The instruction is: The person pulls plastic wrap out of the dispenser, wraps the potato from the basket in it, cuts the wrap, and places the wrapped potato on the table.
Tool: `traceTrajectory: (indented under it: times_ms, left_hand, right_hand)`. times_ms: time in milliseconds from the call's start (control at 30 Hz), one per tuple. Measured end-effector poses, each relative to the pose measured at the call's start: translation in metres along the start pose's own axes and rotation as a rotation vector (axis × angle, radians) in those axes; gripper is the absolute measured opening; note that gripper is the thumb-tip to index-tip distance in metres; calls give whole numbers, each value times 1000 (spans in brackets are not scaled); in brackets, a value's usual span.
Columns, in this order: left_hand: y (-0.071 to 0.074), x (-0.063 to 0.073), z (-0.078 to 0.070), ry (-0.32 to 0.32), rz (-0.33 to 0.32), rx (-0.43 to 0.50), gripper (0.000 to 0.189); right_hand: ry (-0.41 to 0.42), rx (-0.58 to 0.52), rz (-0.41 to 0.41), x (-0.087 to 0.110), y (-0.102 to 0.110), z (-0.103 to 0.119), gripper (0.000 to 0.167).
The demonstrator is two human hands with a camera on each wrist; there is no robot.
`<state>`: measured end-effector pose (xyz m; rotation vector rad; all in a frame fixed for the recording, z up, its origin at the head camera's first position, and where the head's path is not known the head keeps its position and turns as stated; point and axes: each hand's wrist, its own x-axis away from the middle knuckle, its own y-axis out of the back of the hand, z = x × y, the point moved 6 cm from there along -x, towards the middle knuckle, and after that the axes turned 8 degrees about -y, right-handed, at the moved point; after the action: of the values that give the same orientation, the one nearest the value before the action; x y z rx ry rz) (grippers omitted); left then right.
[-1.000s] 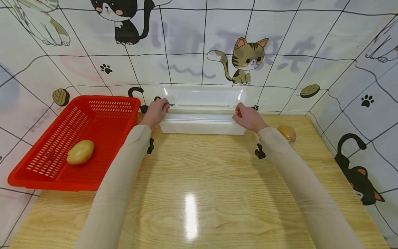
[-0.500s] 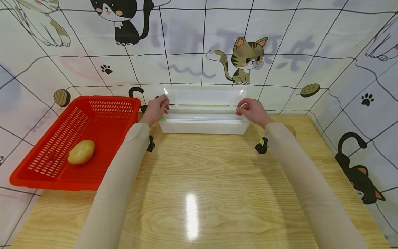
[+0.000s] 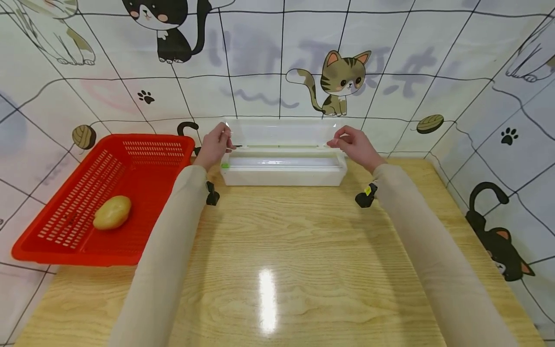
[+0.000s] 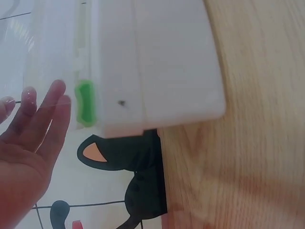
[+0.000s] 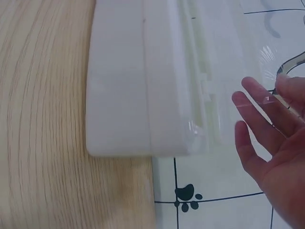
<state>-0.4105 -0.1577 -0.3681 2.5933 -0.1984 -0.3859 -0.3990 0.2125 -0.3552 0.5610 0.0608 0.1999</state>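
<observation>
A white cling film dispenser (image 3: 284, 177) stands at the table's back edge, its clear lid (image 3: 282, 130) raised against the wall. Inside it lies a roll of film, and a green piece (image 4: 86, 103) shows at its left end. My left hand (image 3: 212, 147) is at the left end of the dispenser, thumb and fingertips pinching clear cling film (image 4: 50, 62). At the right end, my right hand (image 3: 356, 147) pinches the film's other side between thumb and fingers. The film is see-through, so its exact edge is hard to make out.
A red plastic basket (image 3: 149, 193) with one potato (image 3: 112, 212) in it stands on the left. Behind the dispenser rises a wall covering (image 3: 256, 91) printed with cats. The wooden table (image 3: 303, 250) stretches toward me.
Both hands have risen slightly from the dispenser's roll, and the right hand has shifted a little right. The round yellowish item by the right forearm is now hidden behind the sleeve.
</observation>
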Motion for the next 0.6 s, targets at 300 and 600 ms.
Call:
traceTrajectory:
  times_ms: [300,600]
  left_hand:
    - [9,-6,-13,-31,-43,62,22]
    - [21,-12,-30,-45,-48,57,21]
  right_hand:
    - [2,-129,-14,-1,4,12,20]
    - [-39,-167,-3,-4,15,31,28]
